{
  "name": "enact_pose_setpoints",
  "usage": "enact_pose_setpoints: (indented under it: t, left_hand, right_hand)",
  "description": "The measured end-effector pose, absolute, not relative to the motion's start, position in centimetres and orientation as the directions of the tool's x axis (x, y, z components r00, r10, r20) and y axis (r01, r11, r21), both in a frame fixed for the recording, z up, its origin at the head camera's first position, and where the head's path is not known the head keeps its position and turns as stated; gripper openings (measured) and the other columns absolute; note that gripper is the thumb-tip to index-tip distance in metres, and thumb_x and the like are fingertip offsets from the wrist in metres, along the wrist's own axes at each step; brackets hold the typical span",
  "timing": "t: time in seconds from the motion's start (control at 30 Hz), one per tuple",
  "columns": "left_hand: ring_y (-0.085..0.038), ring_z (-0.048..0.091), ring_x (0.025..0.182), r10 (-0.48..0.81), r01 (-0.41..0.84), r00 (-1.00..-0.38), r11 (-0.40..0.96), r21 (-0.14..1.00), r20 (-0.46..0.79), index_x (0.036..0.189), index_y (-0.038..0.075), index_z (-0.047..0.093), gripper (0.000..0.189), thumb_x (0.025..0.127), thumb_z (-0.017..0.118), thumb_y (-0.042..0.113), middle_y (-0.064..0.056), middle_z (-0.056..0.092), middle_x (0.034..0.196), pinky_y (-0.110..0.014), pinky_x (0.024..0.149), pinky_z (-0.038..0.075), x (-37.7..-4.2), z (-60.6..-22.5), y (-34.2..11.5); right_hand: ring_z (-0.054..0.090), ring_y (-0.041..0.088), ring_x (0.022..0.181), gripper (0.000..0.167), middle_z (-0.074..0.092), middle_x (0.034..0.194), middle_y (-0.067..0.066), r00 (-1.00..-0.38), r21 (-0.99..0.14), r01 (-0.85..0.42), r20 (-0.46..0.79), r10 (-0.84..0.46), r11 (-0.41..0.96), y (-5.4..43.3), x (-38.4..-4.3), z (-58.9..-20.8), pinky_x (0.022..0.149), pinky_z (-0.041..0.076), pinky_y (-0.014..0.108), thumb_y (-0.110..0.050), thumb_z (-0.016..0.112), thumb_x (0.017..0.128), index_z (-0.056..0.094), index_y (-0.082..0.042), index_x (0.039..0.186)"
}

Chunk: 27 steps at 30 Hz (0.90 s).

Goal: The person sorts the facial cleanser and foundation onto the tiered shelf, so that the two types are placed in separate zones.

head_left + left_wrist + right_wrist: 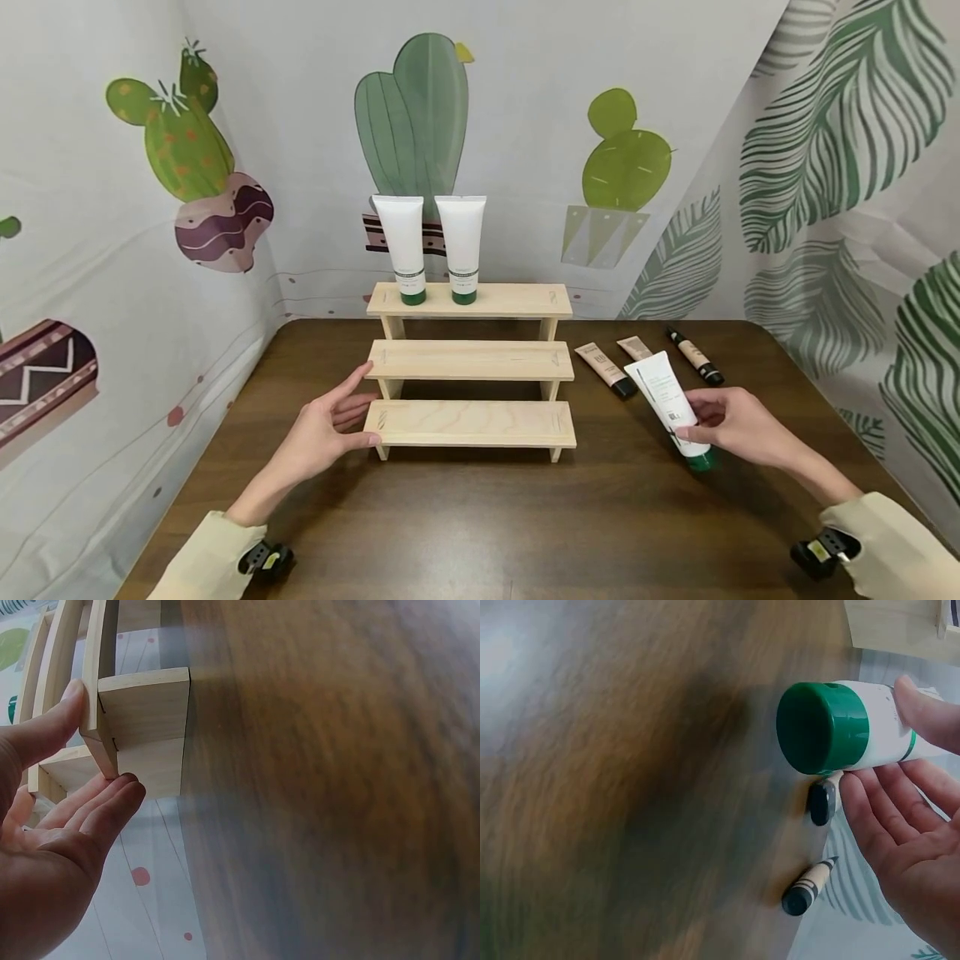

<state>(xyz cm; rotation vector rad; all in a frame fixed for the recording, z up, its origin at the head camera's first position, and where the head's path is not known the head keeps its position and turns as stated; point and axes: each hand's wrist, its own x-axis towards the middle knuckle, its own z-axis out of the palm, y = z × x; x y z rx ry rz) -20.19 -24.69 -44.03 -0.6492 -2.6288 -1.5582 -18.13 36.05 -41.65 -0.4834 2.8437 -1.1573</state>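
Note:
A three-tier wooden display stand [472, 421] stands on the table. My left hand [330, 425] grips its left end, thumb on the bottom tier and index finger at the middle tier. In the left wrist view the thumb and fingers [112, 802] meet the end of the bottom board. My right hand [738, 425] holds a white squeeze tube [666, 396] between thumb and fingers, tilted, with its green cap [821, 727] downward. Two similar white tubes, a left one [403, 242] and a right one [462, 242], stand cap-down on the top tier.
Beyond the held tube lie a beige tube with a black cap [606, 369], a smaller beige tube [634, 348] partly hidden by it, and a slim beige-and-black tube [696, 357]. Behind the brown table [465, 525] hangs a cactus-print cloth [525, 125].

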Motion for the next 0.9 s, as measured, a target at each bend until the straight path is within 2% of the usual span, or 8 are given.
enact_pose_setpoints:
  t: [0.2,0.43,0.67,0.9]
  left_hand:
    - [-0.039,0.064,0.126,0.338,0.356,-0.915,0.418,0.836,0.221,0.167,0.024,0.034,0.109,0.078,0.091,-0.005,-0.03,0.063,0.137,-0.045,0.1,0.056,-20.1,-44.1,-24.6]
    - [-0.039,0.065,0.125,0.333,0.354,-0.917,0.424,0.834,0.22,0.167,0.024,0.035,0.109,0.078,0.091,-0.005,-0.029,0.063,0.137,-0.045,0.1,0.057,-20.0,-44.0,-24.7]
    - [-0.04,0.064,0.126,0.336,0.35,-0.917,0.416,0.839,0.216,0.167,0.023,0.034,0.11,0.078,0.091,-0.006,-0.031,0.062,0.138,-0.046,0.101,0.056,-20.0,-44.2,-24.7]
    - [-0.04,0.064,0.125,0.34,0.36,-0.913,0.408,0.839,0.226,0.167,0.021,0.034,0.109,0.077,0.091,-0.008,-0.032,0.062,0.137,-0.046,0.1,0.057,-20.0,-43.9,-24.7]
  right_hand:
    - [0.071,0.013,0.08,0.047,0.075,0.094,0.006,-0.96,-0.686,-0.266,0.121,-0.254,0.677,35.0,-18.5,-41.1,0.067,0.06,0.026,-0.013,0.09,0.085,0.071,0.01,0.121]
    - [0.072,0.02,0.085,0.051,0.076,0.099,0.012,-0.966,-0.703,-0.249,0.134,-0.219,0.667,32.8,-18.9,-39.7,0.068,0.061,0.027,-0.015,0.089,0.086,0.069,0.012,0.124]
    - [0.073,0.019,0.087,0.05,0.077,0.105,0.013,-0.961,-0.729,-0.274,0.179,-0.212,0.628,31.0,-19.5,-38.7,0.068,0.06,0.026,-0.015,0.089,0.088,0.07,0.008,0.128]
    - [0.073,0.018,0.084,0.048,0.077,0.102,0.015,-0.951,-0.738,-0.309,0.262,-0.166,0.6,29.0,-20.1,-37.1,0.067,0.059,0.021,-0.013,0.089,0.087,0.071,0.007,0.127]
